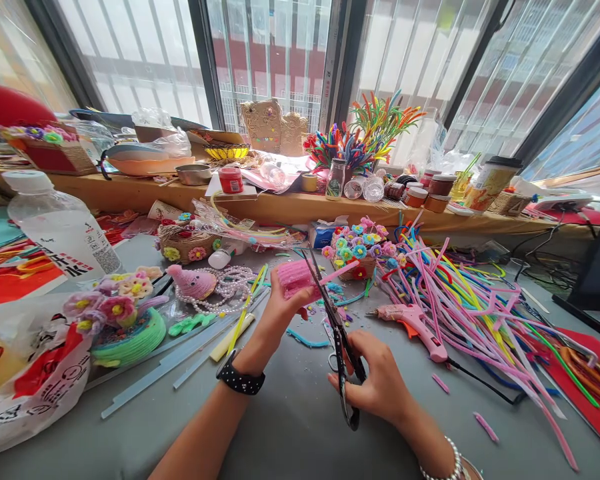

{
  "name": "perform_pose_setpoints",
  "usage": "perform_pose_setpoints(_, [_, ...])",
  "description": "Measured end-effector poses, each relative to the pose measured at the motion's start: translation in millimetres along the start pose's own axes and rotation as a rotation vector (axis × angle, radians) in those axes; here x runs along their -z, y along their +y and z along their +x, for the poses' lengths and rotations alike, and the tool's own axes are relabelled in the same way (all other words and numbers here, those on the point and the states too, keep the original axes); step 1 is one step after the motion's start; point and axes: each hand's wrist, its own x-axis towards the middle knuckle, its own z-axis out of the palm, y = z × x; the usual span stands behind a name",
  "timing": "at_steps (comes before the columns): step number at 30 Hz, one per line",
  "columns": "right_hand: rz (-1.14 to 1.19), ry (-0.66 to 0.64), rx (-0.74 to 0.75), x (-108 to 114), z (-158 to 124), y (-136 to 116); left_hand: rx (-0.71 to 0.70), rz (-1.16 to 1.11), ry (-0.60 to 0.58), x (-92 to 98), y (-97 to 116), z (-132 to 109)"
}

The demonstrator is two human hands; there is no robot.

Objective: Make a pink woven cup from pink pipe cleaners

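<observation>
The left hand (287,300) pinches a bright pink, fuzzy block of ribbed, closely packed chenille stems (295,277), thumb along its lower edge and fingers mostly hidden behind it. A single straight pink chenille stem (345,271) juts from the block, pointing away from the left fingers. The right hand (373,377) has thumb and fingers curled through the handles of long metal scissors with black, white-dotted handles (337,333). Their slim blades stand slightly parted beside the block, crossing the jutting stem; whether it lies between them I cannot tell.

Right of the right fingers lies a smooth pink plastic glue gun (415,327), with a loose, soft heap of pink, yellow and blue chenille stems (480,300) beyond. Left of the left fingers are a glossy strand of round pearly beads (237,287), a plush pink cone-shaped figure (193,283) and flat-lying, translucent rigid sticks (165,370). A matte grey tabletop (290,433) spreads below both hands.
</observation>
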Motion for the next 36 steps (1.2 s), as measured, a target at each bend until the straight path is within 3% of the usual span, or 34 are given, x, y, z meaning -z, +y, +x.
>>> perform_pose_setpoints(9, [-0.026, 0.068, -0.010, -4.7, 0.5, 2.4, -0.057, 0.057, -0.019, -1.9, 4.5, -7.6])
perform_pose_setpoints(36, [0.017, -0.076, -0.119, -2.9, 5.3, -5.1, 0.024, 0.166, 0.024, 2.0, 2.2, -2.7])
